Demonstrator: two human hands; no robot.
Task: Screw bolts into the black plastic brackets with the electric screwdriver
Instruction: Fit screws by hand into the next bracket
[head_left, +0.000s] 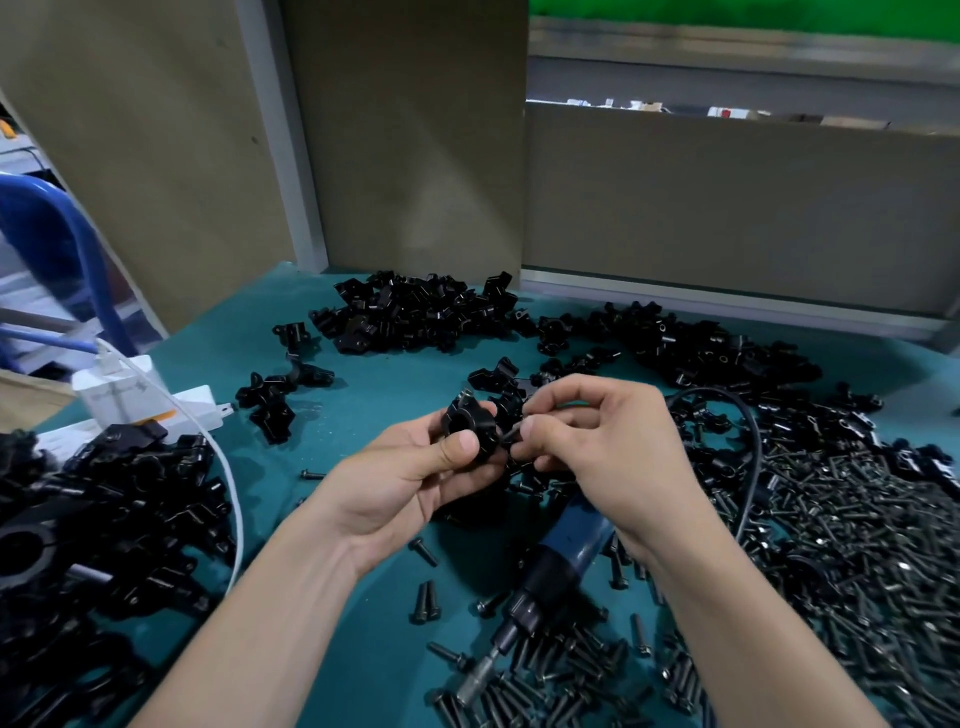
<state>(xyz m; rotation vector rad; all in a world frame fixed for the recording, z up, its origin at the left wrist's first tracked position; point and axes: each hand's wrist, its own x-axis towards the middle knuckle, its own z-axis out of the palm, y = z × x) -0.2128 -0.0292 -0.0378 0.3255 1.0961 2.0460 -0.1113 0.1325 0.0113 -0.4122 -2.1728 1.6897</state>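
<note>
My left hand (410, 478) grips a black plastic bracket (467, 423) with a round bore, held above the green table. My right hand (602, 441) pinches a small black bolt (511, 435) between thumb and forefinger, its tip at the bracket's right side. The electric screwdriver (556, 577), blue and black with a metal bit pointing down-left, lies on the table beneath my right wrist. Its black cable (748, 447) loops to the right.
Heaps of black brackets lie at the back (415, 312), back right (727, 348) and left (104, 509). A large pile of black bolts (831, 561) covers the right side; loose bolts (426, 603) are scattered in front. A white power strip (130, 400) with a white cable (228, 478) sits left.
</note>
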